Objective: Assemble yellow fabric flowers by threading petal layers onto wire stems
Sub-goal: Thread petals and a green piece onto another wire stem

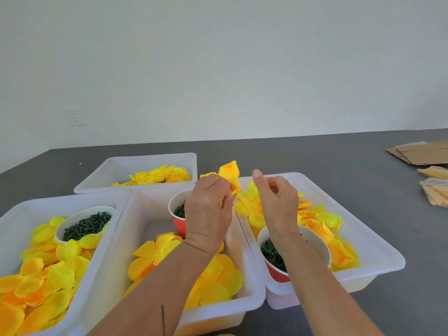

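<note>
Two hands over the tubs — left hand (208, 202) pinches yellow petals (229, 173); right hand (276, 200) loosely curled, holding nothing.

white bins (378, 248): 4, at 8, 6, 4 and 11 o'clock | paper cups (85, 224) of green pieces: 3 | hands (208, 209): 2 | cardboard sheets (421, 154): stack at 2 o'clock, count unclear | loose petals (218, 284): too many to count

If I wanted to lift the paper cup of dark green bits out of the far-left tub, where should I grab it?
Take the paper cup by its white rim, coming straight down from above. It stands upright with petals heaped against its sides, so only the open rim is free; pinch the wall between thumb and fingers.
</note>
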A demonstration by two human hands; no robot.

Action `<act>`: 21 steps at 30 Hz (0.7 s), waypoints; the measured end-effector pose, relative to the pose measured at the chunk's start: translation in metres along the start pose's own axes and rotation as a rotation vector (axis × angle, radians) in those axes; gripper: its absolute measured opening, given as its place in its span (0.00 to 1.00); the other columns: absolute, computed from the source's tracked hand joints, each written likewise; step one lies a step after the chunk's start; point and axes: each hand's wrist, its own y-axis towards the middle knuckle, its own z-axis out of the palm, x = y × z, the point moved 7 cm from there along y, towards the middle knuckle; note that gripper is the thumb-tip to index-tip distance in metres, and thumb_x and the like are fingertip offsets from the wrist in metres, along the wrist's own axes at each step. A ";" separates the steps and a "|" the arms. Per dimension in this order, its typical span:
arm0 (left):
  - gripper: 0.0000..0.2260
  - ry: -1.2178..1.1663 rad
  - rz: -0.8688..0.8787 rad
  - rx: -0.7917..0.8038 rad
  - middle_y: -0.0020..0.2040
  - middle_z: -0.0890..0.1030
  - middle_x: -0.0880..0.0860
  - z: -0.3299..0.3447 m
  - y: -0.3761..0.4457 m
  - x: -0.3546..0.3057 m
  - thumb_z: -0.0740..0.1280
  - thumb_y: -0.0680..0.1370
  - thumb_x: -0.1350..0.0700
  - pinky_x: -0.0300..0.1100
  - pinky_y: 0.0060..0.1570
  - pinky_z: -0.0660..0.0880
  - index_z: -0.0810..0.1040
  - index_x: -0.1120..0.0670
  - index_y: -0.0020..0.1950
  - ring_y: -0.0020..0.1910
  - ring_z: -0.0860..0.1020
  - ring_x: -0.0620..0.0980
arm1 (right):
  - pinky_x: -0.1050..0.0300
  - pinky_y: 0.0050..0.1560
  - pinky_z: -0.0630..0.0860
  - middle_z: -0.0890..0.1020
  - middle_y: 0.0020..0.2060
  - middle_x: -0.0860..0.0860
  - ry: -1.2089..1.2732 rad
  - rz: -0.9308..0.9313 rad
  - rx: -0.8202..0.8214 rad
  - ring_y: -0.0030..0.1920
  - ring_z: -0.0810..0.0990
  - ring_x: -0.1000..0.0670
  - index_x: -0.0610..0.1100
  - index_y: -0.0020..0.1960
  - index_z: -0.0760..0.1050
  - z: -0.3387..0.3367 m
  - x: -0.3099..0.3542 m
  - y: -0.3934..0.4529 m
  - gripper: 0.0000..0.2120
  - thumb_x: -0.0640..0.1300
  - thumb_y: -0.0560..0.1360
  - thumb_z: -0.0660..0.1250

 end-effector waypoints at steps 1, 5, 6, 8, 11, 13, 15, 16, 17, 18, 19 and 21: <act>0.08 0.039 0.034 -0.011 0.35 0.78 0.57 -0.001 -0.001 -0.002 0.68 0.71 0.62 0.44 0.37 0.69 0.74 0.61 0.32 0.38 0.70 0.51 | 0.63 0.33 0.71 0.80 0.30 0.52 0.051 0.040 0.088 0.32 0.76 0.55 0.43 0.36 0.79 0.006 -0.001 -0.002 0.16 0.55 0.73 0.68; 0.09 0.083 0.142 0.020 0.35 0.78 0.57 0.004 -0.004 -0.009 0.66 0.72 0.65 0.45 0.36 0.68 0.75 0.62 0.32 0.38 0.70 0.52 | 0.62 0.32 0.74 0.82 0.29 0.48 0.140 0.179 0.395 0.31 0.78 0.54 0.41 0.34 0.81 0.027 -0.005 -0.012 0.11 0.44 0.74 0.69; 0.07 0.063 0.138 0.042 0.36 0.79 0.56 0.006 -0.004 -0.008 0.68 0.70 0.67 0.45 0.36 0.69 0.76 0.62 0.32 0.39 0.70 0.51 | 0.62 0.34 0.75 0.81 0.30 0.48 0.147 0.192 0.415 0.32 0.79 0.54 0.41 0.35 0.81 0.027 -0.005 -0.012 0.10 0.41 0.74 0.68; 0.04 -0.002 0.109 0.093 0.38 0.81 0.56 0.011 -0.004 -0.005 0.72 0.67 0.68 0.44 0.38 0.69 0.79 0.62 0.33 0.40 0.73 0.51 | 0.61 0.37 0.77 0.80 0.30 0.48 0.150 0.188 0.428 0.33 0.79 0.54 0.41 0.36 0.80 0.028 -0.006 -0.011 0.11 0.38 0.76 0.65; 0.02 -0.078 0.031 0.118 0.41 0.81 0.56 0.011 -0.003 -0.005 0.72 0.68 0.63 0.43 0.41 0.72 0.82 0.61 0.38 0.41 0.78 0.56 | 0.63 0.36 0.78 0.78 0.29 0.47 0.158 0.177 0.393 0.31 0.77 0.54 0.40 0.36 0.78 0.026 -0.007 -0.008 0.12 0.36 0.77 0.63; 0.04 -0.076 -0.037 0.060 0.43 0.80 0.57 0.005 -0.001 -0.001 0.72 0.69 0.60 0.40 0.45 0.71 0.82 0.61 0.41 0.44 0.78 0.57 | 0.64 0.32 0.75 0.77 0.27 0.49 0.146 0.178 0.345 0.28 0.75 0.55 0.41 0.35 0.77 0.023 -0.008 -0.006 0.12 0.38 0.77 0.64; 0.11 0.005 -0.168 -0.028 0.50 0.78 0.59 -0.002 0.001 0.012 0.74 0.69 0.58 0.39 0.52 0.67 0.81 0.60 0.50 0.50 0.76 0.59 | 0.62 0.32 0.75 0.77 0.27 0.49 0.144 0.197 0.331 0.27 0.75 0.54 0.41 0.35 0.77 0.021 -0.009 -0.006 0.13 0.39 0.78 0.64; 0.18 0.024 -0.291 -0.063 0.54 0.77 0.60 -0.006 0.000 0.023 0.75 0.69 0.57 0.40 0.56 0.65 0.78 0.60 0.56 0.55 0.74 0.60 | 0.61 0.33 0.75 0.77 0.27 0.48 0.153 0.210 0.349 0.27 0.75 0.54 0.41 0.35 0.76 0.022 -0.010 -0.007 0.13 0.39 0.78 0.63; 0.24 -0.014 -0.458 -0.069 0.58 0.75 0.59 -0.007 -0.002 0.036 0.76 0.69 0.55 0.43 0.58 0.65 0.74 0.59 0.62 0.58 0.72 0.59 | 0.61 0.33 0.76 0.77 0.28 0.48 0.169 0.220 0.385 0.28 0.76 0.53 0.41 0.36 0.76 0.024 -0.010 -0.009 0.13 0.39 0.79 0.62; 0.30 -0.102 -0.659 -0.057 0.60 0.74 0.58 -0.005 -0.008 0.049 0.76 0.68 0.53 0.45 0.58 0.68 0.70 0.58 0.66 0.58 0.73 0.57 | 0.61 0.33 0.77 0.78 0.29 0.48 0.185 0.227 0.430 0.28 0.77 0.52 0.41 0.37 0.75 0.028 -0.009 -0.011 0.12 0.39 0.79 0.61; 0.32 -0.210 -0.857 -0.046 0.58 0.75 0.56 -0.002 -0.015 0.059 0.76 0.68 0.53 0.46 0.54 0.70 0.67 0.57 0.68 0.54 0.74 0.53 | 0.61 0.33 0.78 0.79 0.29 0.48 0.193 0.232 0.479 0.29 0.79 0.52 0.41 0.38 0.75 0.032 -0.008 -0.015 0.12 0.38 0.79 0.61; 0.26 -0.430 -1.077 -0.028 0.45 0.79 0.49 0.007 -0.026 0.067 0.76 0.68 0.56 0.41 0.43 0.71 0.71 0.57 0.62 0.41 0.76 0.47 | 0.60 0.34 0.80 0.81 0.31 0.48 0.167 0.241 0.538 0.30 0.81 0.53 0.40 0.40 0.75 0.039 -0.009 -0.019 0.09 0.36 0.78 0.62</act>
